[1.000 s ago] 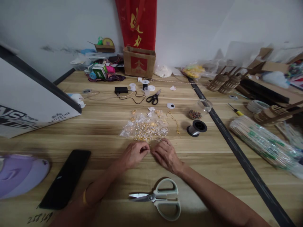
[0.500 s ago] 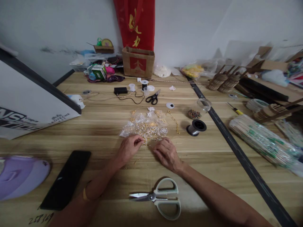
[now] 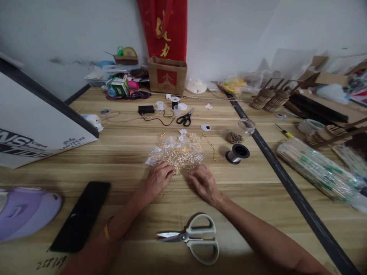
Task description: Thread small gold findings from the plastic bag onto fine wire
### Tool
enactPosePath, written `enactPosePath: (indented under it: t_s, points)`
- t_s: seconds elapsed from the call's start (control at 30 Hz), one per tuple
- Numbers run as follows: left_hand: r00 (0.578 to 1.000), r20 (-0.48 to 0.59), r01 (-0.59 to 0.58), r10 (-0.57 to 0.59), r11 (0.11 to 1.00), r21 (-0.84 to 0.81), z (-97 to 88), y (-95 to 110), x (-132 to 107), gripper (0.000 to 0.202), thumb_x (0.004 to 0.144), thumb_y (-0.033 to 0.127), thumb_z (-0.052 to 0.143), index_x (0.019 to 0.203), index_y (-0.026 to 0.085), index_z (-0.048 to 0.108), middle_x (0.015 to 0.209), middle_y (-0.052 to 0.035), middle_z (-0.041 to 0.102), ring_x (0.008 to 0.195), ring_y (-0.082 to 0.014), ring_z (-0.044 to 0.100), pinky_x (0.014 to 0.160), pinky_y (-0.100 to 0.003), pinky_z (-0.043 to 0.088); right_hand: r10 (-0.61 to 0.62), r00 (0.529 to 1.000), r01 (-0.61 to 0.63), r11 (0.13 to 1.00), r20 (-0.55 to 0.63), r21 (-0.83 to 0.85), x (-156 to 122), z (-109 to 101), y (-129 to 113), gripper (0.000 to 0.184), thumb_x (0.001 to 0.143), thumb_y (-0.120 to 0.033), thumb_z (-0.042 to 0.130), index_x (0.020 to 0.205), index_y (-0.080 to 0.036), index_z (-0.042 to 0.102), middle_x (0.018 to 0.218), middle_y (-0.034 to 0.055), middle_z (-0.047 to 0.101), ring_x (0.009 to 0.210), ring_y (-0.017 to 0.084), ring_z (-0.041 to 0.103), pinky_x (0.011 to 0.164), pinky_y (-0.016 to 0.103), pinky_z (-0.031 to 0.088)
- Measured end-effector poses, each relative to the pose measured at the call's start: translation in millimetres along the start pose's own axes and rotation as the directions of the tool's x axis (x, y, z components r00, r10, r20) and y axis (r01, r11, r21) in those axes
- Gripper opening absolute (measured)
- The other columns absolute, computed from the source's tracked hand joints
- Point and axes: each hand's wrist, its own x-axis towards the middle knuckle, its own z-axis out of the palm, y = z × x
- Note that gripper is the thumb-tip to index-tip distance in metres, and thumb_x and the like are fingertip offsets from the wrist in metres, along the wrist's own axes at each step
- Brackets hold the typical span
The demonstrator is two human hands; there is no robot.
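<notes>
A loose pile of small gold and silver jewelry findings [image 3: 180, 154] lies on the wooden table, partly in clear plastic bags. At its near left edge, my left hand [image 3: 158, 178] is closed with fingertips pinched together; what they hold is too small to make out. My right hand [image 3: 205, 184] is at the near right edge, thumb and fingers closed together, and anything between them is too tiny to name. A few gold chain bits [image 3: 166, 194] rest between my wrists. Nearer to me are white-handled scissors [image 3: 189, 238], blades pointing left.
Right of the pile are a gold chain [image 3: 211, 147], a wire spool [image 3: 237, 154] and a jar of beads [image 3: 236, 136]. Black scissors [image 3: 185, 118] lie behind it. A black phone [image 3: 80, 217] and a purple visor [image 3: 31, 214] are at left; packaged sticks [image 3: 318, 170] at right.
My left hand has turned slightly, its fingers now lower over the pile's edge. The right hand's fingers have shifted a little, with thumb and fingertips drawn together beside the pile.
</notes>
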Motion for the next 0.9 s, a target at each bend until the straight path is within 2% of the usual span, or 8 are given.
enactPosePath:
  t_s: [0.17,0.37,0.9]
  points:
    - [1.0,0.014,-0.013,0.013,1.0,-0.006,0.5,-0.1,-1.2,0.016,0.087,0.014,0.051,0.083,0.017,0.066,0.086,-0.0042,0.061,0.082,-0.0167,0.056,0.077,-0.029,0.044,0.038,0.999,-0.038,0.999,-0.01,-0.002,-0.3,-0.6,2.1,0.013,0.091,-0.024,0.048,0.084,-0.02,0.058,0.075,0.0029,0.061,0.074,0.018,0.055,0.074,0.034,0.042]
    - [0.999,0.027,-0.02,0.02,1.0,0.019,-0.9,2.5,-1.1,0.016,0.087,0.014,0.05,0.084,0.017,0.066,0.085,-0.0039,0.061,0.085,-0.0175,0.055,0.081,-0.03,0.043,0.023,0.999,-0.023,1.0,-0.024,0.006,-0.1,-0.9,1.8,0.013,0.091,-0.027,0.05,0.093,-0.021,0.062,0.079,0.0036,0.065,0.076,0.018,0.057,0.08,0.037,0.043]
    - [0.999,0.046,-0.03,0.028,0.999,0.04,1.1,8.6,1.2,0.017,0.089,0.014,0.049,0.085,0.016,0.065,0.088,-0.0052,0.06,0.088,-0.0183,0.055,0.081,-0.031,0.043,0.016,1.0,-0.016,1.0,0.011,0.006,1.5,-1.9,0.9,0.011,0.09,-0.021,0.049,0.082,-0.02,0.057,0.074,0.0023,0.062,0.074,0.017,0.055,0.077,0.035,0.041]
